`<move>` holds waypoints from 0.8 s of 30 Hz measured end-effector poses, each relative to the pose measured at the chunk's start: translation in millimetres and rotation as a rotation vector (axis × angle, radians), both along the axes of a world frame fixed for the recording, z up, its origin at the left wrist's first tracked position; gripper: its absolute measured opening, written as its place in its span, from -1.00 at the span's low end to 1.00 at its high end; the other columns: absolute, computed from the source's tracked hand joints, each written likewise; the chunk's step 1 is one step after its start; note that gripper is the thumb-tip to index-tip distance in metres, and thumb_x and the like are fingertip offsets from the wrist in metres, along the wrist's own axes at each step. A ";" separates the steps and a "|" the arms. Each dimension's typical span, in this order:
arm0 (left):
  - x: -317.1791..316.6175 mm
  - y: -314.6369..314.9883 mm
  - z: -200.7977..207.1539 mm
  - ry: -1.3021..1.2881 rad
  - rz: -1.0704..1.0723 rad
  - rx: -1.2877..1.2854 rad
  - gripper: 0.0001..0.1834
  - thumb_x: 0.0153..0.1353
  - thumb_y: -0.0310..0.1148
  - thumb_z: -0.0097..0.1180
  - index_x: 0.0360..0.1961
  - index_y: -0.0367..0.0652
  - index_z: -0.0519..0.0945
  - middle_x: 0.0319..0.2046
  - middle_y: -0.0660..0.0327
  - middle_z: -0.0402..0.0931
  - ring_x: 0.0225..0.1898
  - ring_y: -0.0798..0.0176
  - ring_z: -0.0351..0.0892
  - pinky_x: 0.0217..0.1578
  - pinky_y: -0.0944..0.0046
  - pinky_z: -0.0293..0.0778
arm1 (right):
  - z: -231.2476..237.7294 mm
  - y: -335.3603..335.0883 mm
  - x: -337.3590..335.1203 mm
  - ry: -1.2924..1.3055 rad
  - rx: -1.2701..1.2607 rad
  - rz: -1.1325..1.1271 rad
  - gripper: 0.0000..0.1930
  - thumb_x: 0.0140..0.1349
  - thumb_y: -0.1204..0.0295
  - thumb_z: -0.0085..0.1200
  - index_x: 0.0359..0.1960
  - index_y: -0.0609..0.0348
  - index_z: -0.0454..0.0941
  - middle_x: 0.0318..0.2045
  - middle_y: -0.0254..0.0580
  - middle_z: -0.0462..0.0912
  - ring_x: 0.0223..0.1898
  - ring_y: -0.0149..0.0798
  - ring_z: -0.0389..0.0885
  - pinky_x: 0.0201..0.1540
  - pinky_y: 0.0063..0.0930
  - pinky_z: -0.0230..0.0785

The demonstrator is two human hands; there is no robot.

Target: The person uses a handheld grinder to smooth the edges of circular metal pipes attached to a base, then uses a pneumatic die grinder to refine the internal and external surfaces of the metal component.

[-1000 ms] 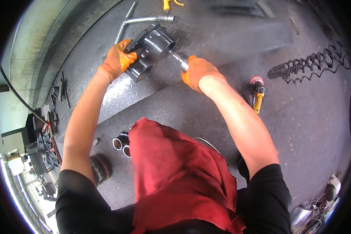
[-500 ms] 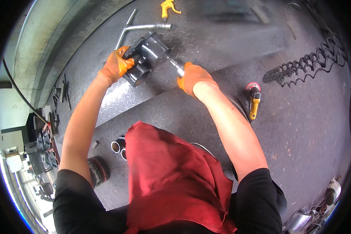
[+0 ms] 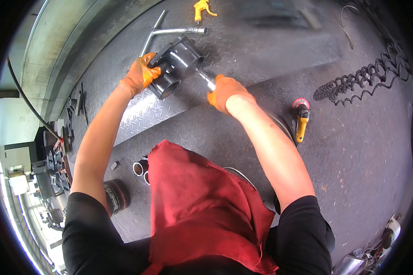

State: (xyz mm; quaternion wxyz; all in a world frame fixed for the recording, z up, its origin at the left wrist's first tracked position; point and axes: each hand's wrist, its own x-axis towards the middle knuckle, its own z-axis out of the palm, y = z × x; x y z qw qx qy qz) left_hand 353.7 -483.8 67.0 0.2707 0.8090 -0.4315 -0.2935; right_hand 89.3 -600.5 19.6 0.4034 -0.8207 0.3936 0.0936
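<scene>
In an orange glove, my left hand is closed on the left side of a black metal casting with two round, tube-like openings. The casting rests on or just over the dark bench plate; which of the two I cannot tell. My right hand, gloved in orange too, wraps round a slim silver tool with a thin shaft, its exact kind hidden by the fingers. That shaft points up and left to the rim of the casting's larger opening, and its tip goes out of sight there.
A silver T-handle wrench and a yellow air blow gun lie beyond the casting. At right are a yellow hand grinder with a red disc and a coiled black hose. Metal rings sit by my red apron.
The whole view has shifted slightly. My right hand and the silver tool have moved a little closer to the casting, while my left hand keeps its hold.
</scene>
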 end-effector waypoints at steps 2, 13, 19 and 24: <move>-8.3 -3.0 3.1 0.052 0.001 -0.050 -0.45 0.26 -0.49 0.13 0.28 -0.45 0.46 0.02 0.08 0.64 -0.04 0.32 0.59 0.04 0.31 0.51 | 2.3 -1.0 -0.8 -0.004 -0.020 -0.025 -0.64 0.34 0.24 0.17 0.05 0.20 0.64 0.03 0.14 0.71 0.13 0.14 0.67 0.16 -0.09 0.54; -2.3 -0.2 3.8 0.015 -0.018 -0.016 -0.53 0.26 -0.51 0.15 0.21 -0.37 0.53 -0.10 0.19 0.62 -0.11 0.39 0.52 -0.04 0.35 0.48 | 1.1 -3.6 3.1 0.017 0.015 -0.003 -0.60 0.34 0.20 0.17 0.10 0.16 0.61 0.09 0.15 0.67 0.17 0.14 0.63 0.20 -0.10 0.52; -10.1 -0.2 6.4 0.045 -0.002 -0.057 -0.51 0.24 -0.56 0.17 0.22 -0.40 0.51 -0.06 0.19 0.60 -0.07 0.41 0.49 -0.02 0.37 0.46 | 1.0 -10.6 1.0 0.022 0.010 0.017 -0.56 0.34 0.19 0.18 0.15 0.18 0.57 0.09 0.12 0.68 0.17 0.15 0.64 0.20 -0.08 0.53; -12.0 -3.3 6.9 0.124 0.037 -0.087 -0.52 0.23 -0.56 0.19 0.20 -0.41 0.52 -0.05 0.18 0.60 -0.07 0.40 0.49 -0.01 0.36 0.46 | 3.1 -11.6 -1.6 0.030 0.015 -0.011 -0.52 0.33 0.18 0.18 0.17 0.21 0.54 0.11 0.14 0.66 0.19 0.16 0.62 0.22 -0.08 0.51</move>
